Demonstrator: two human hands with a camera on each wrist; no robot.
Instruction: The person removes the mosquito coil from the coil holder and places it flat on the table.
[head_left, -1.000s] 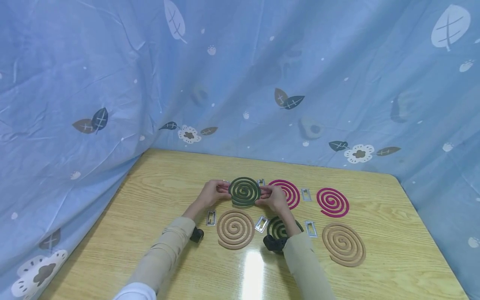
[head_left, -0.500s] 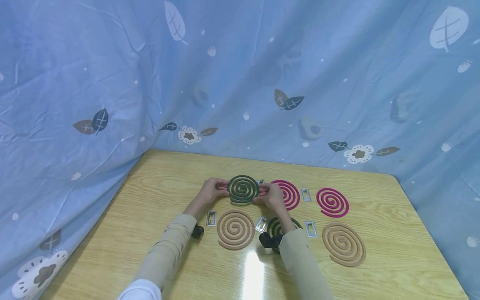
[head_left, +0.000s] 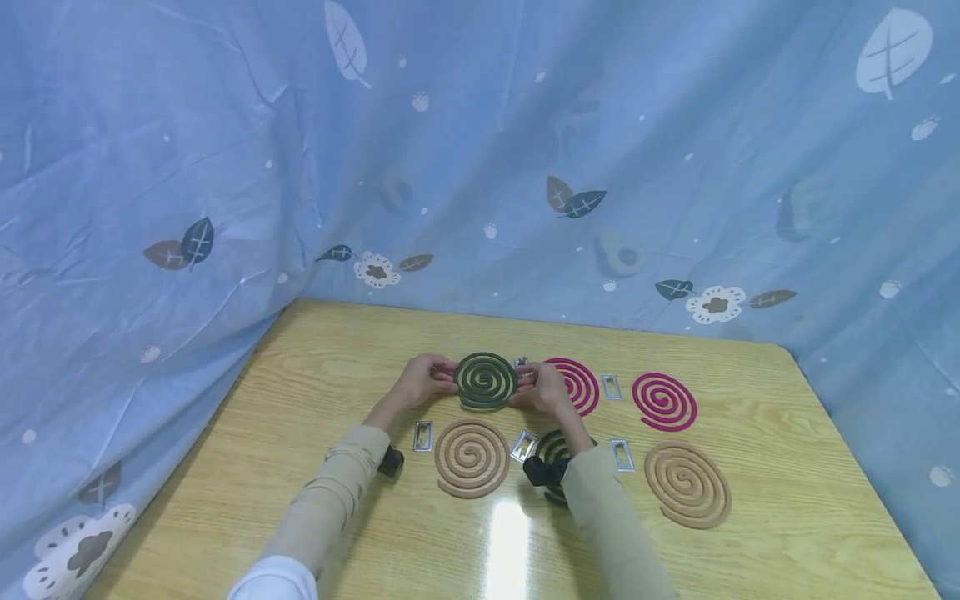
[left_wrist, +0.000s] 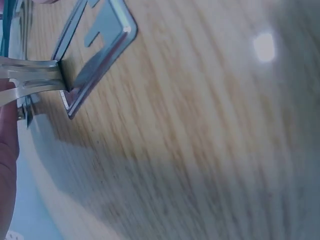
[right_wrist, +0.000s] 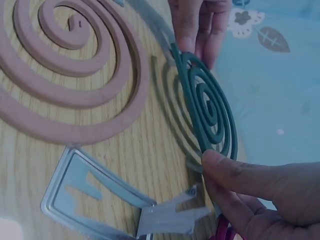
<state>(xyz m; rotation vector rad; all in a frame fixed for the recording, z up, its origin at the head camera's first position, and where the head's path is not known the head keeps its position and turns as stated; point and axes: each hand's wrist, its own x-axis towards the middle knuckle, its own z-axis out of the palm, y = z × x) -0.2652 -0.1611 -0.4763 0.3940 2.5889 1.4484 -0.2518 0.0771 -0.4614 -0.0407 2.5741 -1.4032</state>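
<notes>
A dark green mosquito coil [head_left: 485,381] is held by its edges between both hands near the back of the table. On its left edge the fingers of my left hand [head_left: 420,381] pinch it; my right hand [head_left: 550,390] pinches the right edge. In the right wrist view the coil [right_wrist: 192,107] is raised off the table and tilted, its shadow falling on the wood. The right thumb lies on the coil's near edge. A metal coil stand [left_wrist: 112,50] with a bent-up tab shows in the left wrist view, beside part of my left hand [left_wrist: 7,165].
Two brown coils [head_left: 472,473] lie in the front row, with another green coil [head_left: 552,447] partly under the right forearm. Two magenta coils [head_left: 664,402] lie at the back right. Several metal stands [head_left: 423,437] sit among them. A blue curtain [head_left: 480,167] surrounds the table.
Both hands have shifted slightly left with the green coil. A metal stand glimpsed by the left fingers a second ago is now hidden.
</notes>
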